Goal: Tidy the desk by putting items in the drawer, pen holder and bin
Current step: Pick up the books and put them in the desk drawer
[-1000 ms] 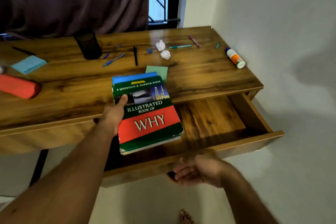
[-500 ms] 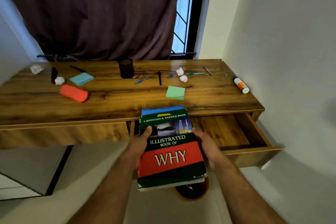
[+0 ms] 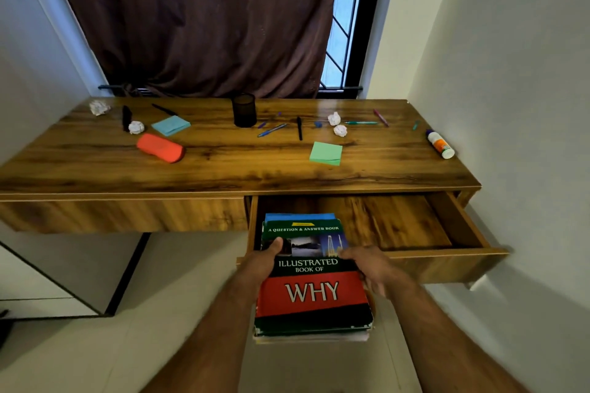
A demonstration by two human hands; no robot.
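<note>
The left hand (image 3: pixel 263 260) is now gripping the book stack (image 3: pixel 311 277) with its thumb on the cover, and the right hand (image 3: pixel 372 268), which was under the drawer (image 3: pixel 415 226) a second ago, is curling its fingers round the stack's right edge. The stack is hanging half over the drawer's front left corner, seemingly being lowered inside. Pens and paper balls are waiting on the tabletop (image 3: pixel 239 166).

A home study corner: wooden desk (image 3: pixel 223 166) against a curtained window (image 3: pixel 338 41), pens and sticky notes scattered
</note>
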